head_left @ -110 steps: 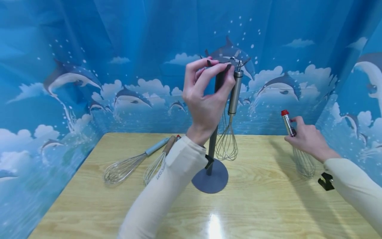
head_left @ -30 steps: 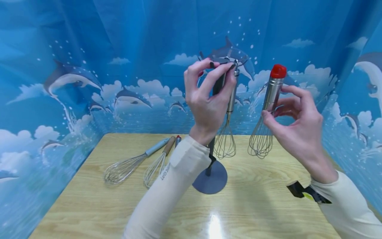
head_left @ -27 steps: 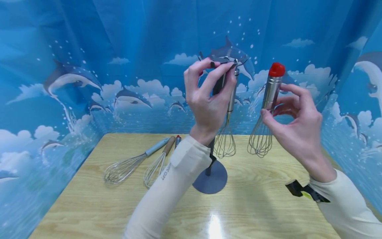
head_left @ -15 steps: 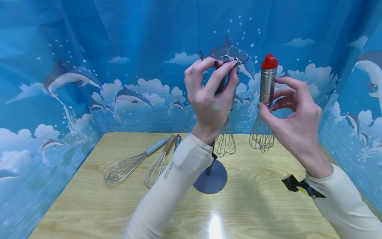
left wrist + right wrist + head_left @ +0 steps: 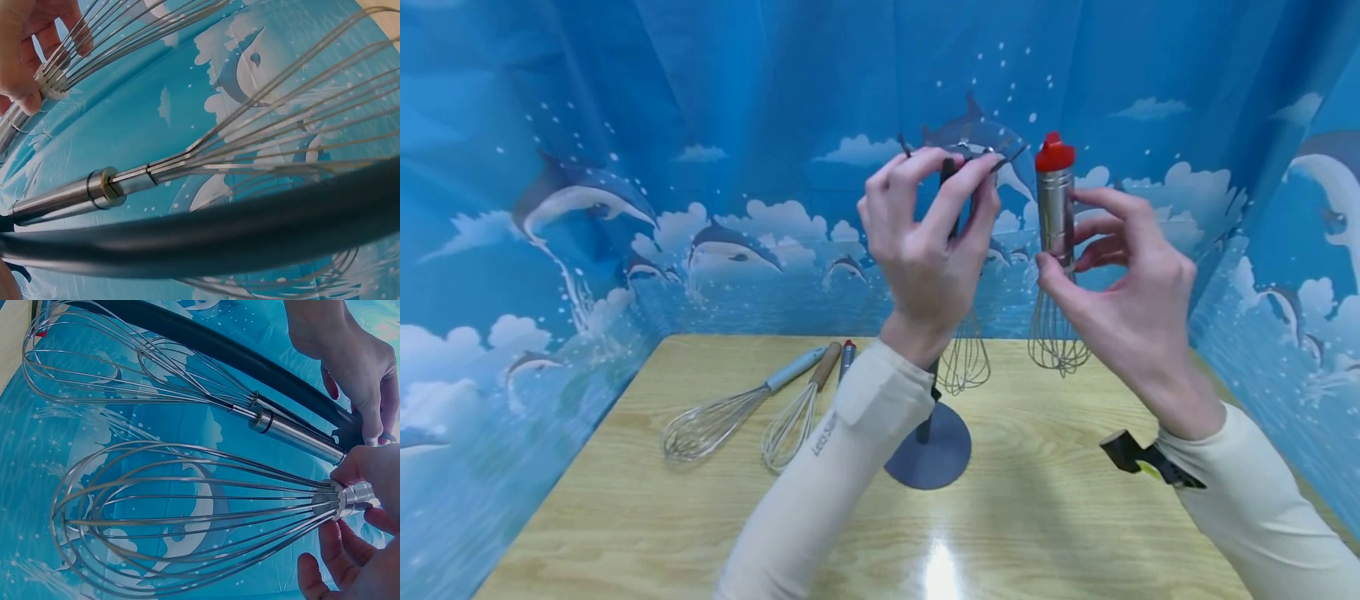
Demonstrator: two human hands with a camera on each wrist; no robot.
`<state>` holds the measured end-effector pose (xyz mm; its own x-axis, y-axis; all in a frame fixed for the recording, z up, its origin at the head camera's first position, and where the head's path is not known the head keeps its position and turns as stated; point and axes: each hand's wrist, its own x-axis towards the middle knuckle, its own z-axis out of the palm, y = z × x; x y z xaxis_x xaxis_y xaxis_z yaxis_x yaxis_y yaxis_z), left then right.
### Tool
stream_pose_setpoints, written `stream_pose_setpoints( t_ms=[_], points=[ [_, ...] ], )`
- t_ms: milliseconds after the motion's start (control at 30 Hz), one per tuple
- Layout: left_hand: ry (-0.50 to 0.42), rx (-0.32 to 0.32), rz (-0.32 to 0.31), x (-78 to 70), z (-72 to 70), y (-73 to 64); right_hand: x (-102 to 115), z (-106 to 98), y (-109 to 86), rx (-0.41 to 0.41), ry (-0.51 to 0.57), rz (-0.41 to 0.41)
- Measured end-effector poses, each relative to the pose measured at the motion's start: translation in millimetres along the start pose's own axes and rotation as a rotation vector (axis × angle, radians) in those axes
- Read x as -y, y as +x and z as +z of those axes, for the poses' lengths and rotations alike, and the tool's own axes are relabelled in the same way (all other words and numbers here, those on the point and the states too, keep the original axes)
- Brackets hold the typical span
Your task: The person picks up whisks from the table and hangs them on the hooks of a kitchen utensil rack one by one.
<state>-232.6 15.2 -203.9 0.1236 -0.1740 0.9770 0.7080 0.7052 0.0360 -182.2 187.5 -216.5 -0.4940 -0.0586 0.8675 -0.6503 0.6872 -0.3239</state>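
My left hand (image 5: 925, 258) grips the top of a dark whisk stand (image 5: 928, 454), its fingers at the hooks, hiding part of the pole. My right hand (image 5: 1138, 292) pinches the steel handle of a red-tipped balloon whisk (image 5: 1057, 208), upright with its wires down, just right of the stand and above the table. Two steel-handled whisks hang by the pole; the right wrist view shows the nearer whisk (image 5: 297, 437) and another whisk (image 5: 281, 411) behind it. The left wrist view shows the nearer one's handle next to the dark pole (image 5: 187, 247).
On the wooden table (image 5: 1037, 533), left of the stand, lie a whisk with a light blue handle (image 5: 793, 368), one with a wooden handle (image 5: 827, 365) and a red-tipped handle (image 5: 847, 357) partly behind my left sleeve. A blue dolphin-print curtain (image 5: 737, 167) encloses the back and sides.
My right hand has lifted the red-tipped whisk from the table's right side and carried it left and up beside the stand, turning it upright. My left hand stays at the stand's top.
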Motion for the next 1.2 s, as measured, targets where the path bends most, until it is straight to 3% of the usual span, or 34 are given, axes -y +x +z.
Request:
stream_pose_setpoints(
  t_ms=[100, 233, 333, 433, 633, 733, 833, 1033, 1200],
  points=[
    [-0.062, 0.012, 0.005, 1.6, -2.3, 0.0, 1, 2, 0.7, -0.01, 0.007, 0.004],
    [-0.224, -0.016, -0.013, 6.4, -4.3, -0.3, 2, 3, 1.0, -0.011, 0.01, 0.008],
    [-0.317, -0.065, -0.065, 12.7, -4.6, -0.6, 4, 2, 1.2, 0.005, -0.011, -0.005],
    [-0.342, -0.093, -0.15, 18.4, -4.9, -1.7, 5, 2, 1.2, 0.012, -0.027, -0.016],
    [-0.439, -0.012, -0.32, 21.8, -5.7, -3.1, 5, 3, 2.1, 0.01, -0.028, -0.024],
    [-0.517, 0.021, -0.351, 21.9, -5.2, -2.2, 5, 3, 2.6, 0.015, -0.029, -0.028],
    [-0.542, 0.031, -0.328, 22.6, -5.1, -1.9, 5, 4, 2.9, 0.013, -0.023, -0.027],
    [-0.526, 0.014, -0.208, 25.2, -2.8, -1.0, 6, 6, 3.7, 0.004, -0.014, -0.027],
    [-0.539, -0.003, -0.17, 26.0, 0.6, 1.5, 7, 6, 4.7, 0.024, -0.032, -0.04]
  ],
)
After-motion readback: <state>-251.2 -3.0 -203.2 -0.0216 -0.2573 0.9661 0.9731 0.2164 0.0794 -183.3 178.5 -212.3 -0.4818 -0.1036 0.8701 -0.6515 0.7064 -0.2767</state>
